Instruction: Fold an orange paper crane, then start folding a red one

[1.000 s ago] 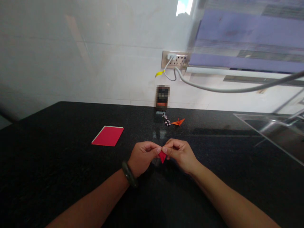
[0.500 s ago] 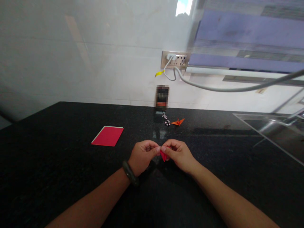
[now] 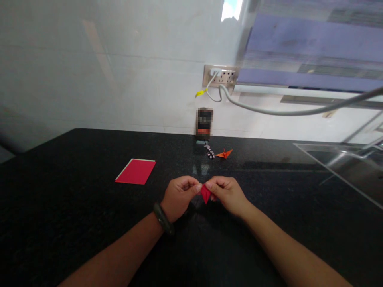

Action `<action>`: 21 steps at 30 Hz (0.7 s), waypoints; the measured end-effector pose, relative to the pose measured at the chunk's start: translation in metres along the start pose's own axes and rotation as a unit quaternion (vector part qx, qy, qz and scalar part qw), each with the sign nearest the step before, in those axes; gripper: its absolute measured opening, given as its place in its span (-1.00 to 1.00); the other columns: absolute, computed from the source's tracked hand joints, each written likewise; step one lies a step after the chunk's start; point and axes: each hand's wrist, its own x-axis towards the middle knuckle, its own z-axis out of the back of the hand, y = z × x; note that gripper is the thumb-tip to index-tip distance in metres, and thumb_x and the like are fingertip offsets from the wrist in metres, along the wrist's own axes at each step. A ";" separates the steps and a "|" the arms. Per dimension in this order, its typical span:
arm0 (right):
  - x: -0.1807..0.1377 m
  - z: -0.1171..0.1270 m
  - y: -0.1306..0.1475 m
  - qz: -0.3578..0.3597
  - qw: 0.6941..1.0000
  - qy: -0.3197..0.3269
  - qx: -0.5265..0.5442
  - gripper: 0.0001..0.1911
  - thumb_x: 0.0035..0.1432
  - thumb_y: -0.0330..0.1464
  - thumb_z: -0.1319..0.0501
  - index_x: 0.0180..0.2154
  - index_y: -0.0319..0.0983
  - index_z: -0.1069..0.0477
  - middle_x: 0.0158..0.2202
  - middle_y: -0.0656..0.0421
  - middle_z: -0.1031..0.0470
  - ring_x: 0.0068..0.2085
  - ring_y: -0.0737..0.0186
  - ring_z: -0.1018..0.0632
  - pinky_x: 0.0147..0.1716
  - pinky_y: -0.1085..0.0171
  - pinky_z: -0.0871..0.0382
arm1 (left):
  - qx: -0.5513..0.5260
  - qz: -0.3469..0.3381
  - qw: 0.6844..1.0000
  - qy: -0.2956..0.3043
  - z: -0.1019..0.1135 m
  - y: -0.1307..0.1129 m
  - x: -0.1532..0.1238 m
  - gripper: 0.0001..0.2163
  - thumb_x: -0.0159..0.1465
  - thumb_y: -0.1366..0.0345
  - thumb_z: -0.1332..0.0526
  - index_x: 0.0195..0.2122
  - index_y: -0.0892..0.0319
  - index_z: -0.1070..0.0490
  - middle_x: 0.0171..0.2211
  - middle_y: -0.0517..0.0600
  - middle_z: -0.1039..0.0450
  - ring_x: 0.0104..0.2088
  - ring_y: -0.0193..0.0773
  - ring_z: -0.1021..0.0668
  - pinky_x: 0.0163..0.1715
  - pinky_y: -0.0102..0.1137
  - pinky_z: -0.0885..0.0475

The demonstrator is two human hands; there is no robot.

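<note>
A small piece of folded red paper point(image 3: 205, 194) is pinched between my two hands, its pointed end hanging downward. My left hand point(image 3: 181, 196), with a dark bangle point(image 3: 163, 219) at the wrist, grips its upper left edge between thumb and fingers. On the other side, my right hand point(image 3: 226, 193) holds the upper right edge, thumb on top. The fingers behind the paper are partly hidden. Farther back on the counter lies an orange paper crane point(image 3: 224, 154), apart from both hands.
Red square sheets point(image 3: 136, 171) lie stacked on the black counter point(image 3: 83, 207) to the left. A blurred-out dark object point(image 3: 204, 122) leans at the wall, a patterned strap point(image 3: 210, 151) before it. A grey cable point(image 3: 269, 111) crosses above; a sink point(image 3: 353, 163) sits at right.
My right thumb has shifted slightly up and right, so more of the folded red paper shows between the hands. My left hand has barely moved.
</note>
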 end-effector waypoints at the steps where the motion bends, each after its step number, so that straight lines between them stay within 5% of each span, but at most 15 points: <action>1: 0.000 0.001 -0.001 0.000 1.000 0.010 -0.002 -0.69 0.00 -0.18 -0.16 -0.56 -0.30 -0.38 -0.67 0.24 -0.35 -0.63 0.43 -0.31 -0.62 0.41 -0.19 | 0.002 -0.001 1.000 -0.003 0.000 0.000 0.000 -0.90 0.01 0.33 -0.24 -0.57 0.25 -0.40 -0.61 -0.10 -0.41 -0.56 -0.41 -0.43 -0.51 -0.51 -0.33; 10: -0.001 0.001 -0.004 0.075 0.986 -0.074 -0.130 -0.72 0.04 -0.26 -0.13 -0.59 -0.28 -0.37 -0.65 0.25 -0.32 -0.58 0.40 -0.31 -0.57 0.40 -0.18 | -0.011 0.025 1.000 -0.008 -0.002 0.001 0.002 -0.89 0.01 0.31 -0.24 -0.53 0.25 -0.39 -0.61 -0.11 -0.40 -0.55 -0.41 -0.43 -0.49 -0.50 -0.33; 16: 0.000 0.001 -0.001 0.046 0.992 -0.105 -0.051 -0.68 0.02 -0.19 -0.13 -0.62 -0.27 -0.32 -0.71 0.28 -0.23 -0.64 0.41 -0.24 -0.64 0.40 -0.11 | -0.049 0.111 0.989 0.082 -0.003 0.007 0.002 -0.81 -0.05 0.30 -0.30 -0.43 0.28 -0.40 -0.49 -0.02 -0.48 -0.44 -0.33 -0.50 -0.41 -0.44 -0.35; 21: 0.001 0.000 -0.004 0.040 0.995 -0.087 -0.030 -0.74 0.00 -0.21 -0.17 -0.57 -0.27 -0.36 -0.68 0.28 -0.25 -0.62 0.41 -0.26 -0.61 0.39 -0.13 | -0.057 0.145 0.987 0.042 -0.001 0.008 0.003 -0.79 0.08 0.19 -0.19 -0.41 0.26 -0.36 -0.53 -0.05 -0.43 -0.53 -0.39 -0.48 -0.50 -0.49 -0.33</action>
